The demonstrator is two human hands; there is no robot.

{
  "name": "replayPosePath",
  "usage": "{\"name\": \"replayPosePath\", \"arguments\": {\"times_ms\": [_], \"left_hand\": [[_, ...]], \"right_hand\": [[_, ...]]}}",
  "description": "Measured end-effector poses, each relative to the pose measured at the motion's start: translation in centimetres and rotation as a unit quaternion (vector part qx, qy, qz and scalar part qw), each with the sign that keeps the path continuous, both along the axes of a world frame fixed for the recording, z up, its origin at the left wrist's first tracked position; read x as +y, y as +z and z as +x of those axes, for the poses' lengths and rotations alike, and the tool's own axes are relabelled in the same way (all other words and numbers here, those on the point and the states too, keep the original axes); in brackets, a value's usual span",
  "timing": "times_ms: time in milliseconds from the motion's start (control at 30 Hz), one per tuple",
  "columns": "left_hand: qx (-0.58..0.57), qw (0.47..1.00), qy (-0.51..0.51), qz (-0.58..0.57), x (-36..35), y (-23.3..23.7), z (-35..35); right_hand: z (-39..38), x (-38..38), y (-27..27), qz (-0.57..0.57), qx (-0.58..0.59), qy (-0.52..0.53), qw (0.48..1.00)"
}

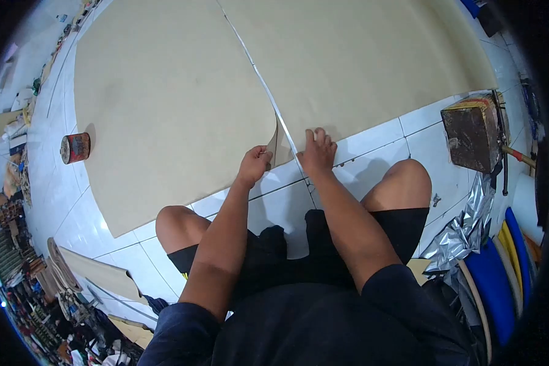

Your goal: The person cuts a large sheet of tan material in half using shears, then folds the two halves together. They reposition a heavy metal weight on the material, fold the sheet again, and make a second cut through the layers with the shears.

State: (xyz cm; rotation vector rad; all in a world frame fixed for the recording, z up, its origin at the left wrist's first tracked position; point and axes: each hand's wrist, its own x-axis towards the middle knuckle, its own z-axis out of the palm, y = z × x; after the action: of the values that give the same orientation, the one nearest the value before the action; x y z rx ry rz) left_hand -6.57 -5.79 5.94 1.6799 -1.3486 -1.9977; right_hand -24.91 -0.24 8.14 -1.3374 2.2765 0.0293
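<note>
Big matte beige sheet material lies flat on the white tiled floor (pixel 424 146): left panel (pixel 177 110) and right panel (pixel 372 61), with a narrow white line (pixel 267 88) between them; gap or strip, can't tell.

Left hand (pixel 254 165) has its fingers closed in a pinch on the left panel's curled inner corner. Right hand (pixel 317 151) has its fingers slightly spread, pressed on the right panel's near edge, just beside the line.

Handling guess: thin, bendy with some spring, light at a corner but awkward across the full span. May crease if folded hard. Best hold: near-edge corners, broad pinch; glossy tile could let it slide.

Red-and-dark round tin (pixel 76 148) stands at the left panel's left edge. Dark brown block (pixel 473 137) sits by the right panel's near right corner; crumpled silver foil-like sheet (pixel 463 229) and curved blue sheet (pixel 494 287) beyond. Mixed clutter (pixel 61 311) lines the floor's left side.
</note>
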Motion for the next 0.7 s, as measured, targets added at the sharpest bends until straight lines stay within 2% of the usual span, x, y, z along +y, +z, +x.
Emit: {"name": "replayPosePath", "arguments": {"times_ms": [67,133,167,233,367,433,467,533,633,700], "left_hand": [[-0.009,1.0,0.003,-0.023,0.5,-0.4,-0.1],[-0.012,0.999,0.006,-0.051,0.5,-0.6,-0.4],[-0.035,0.997,0.006,-0.066,0.6,-0.6,-0.6],[-0.058,0.995,0.004,-0.083,0.6,-0.8,-0.7],[-0.062,0.996,0.012,-0.068,-0.3,-1.8,-0.2],[-0.051,0.997,0.016,-0.049,-0.6,-1.3,0.0],[-0.044,0.998,0.035,-0.016,-1.0,0.0,-0.1],[-0.04,0.998,0.053,0.016,-1.6,2.0,-0.5],[-0.054,0.998,0.024,-0.025,-2.6,3.0,-0.7],[-0.06,0.996,-0.057,-0.036,-3.2,3.3,-0.5]], "right_hand": [[1.5,-0.2,-0.5,0.004,-0.03,0.013,0.999],[4.3,0.8,-2.4,-0.041,-0.16,-0.079,0.983],[5.0,1.0,-2.9,-0.044,-0.158,-0.081,0.983],[5.8,0.9,-3.4,-0.087,-0.162,-0.153,0.971],[5.8,-0.5,-3.5,-0.109,-0.221,-0.15,0.957],[6.3,-0.9,-3.2,-0.178,-0.406,-0.259,0.858],[6.1,-0.8,-3.2,-0.178,-0.406,-0.261,0.858],[5.8,-0.8,-3.0,-0.148,-0.331,-0.156,0.919],[5.4,-1.8,-0.3,-0.09,-0.318,-0.1,0.938],[5.2,-1.7,-0.2,-0.1,-0.312,-0.093,0.94]]}}
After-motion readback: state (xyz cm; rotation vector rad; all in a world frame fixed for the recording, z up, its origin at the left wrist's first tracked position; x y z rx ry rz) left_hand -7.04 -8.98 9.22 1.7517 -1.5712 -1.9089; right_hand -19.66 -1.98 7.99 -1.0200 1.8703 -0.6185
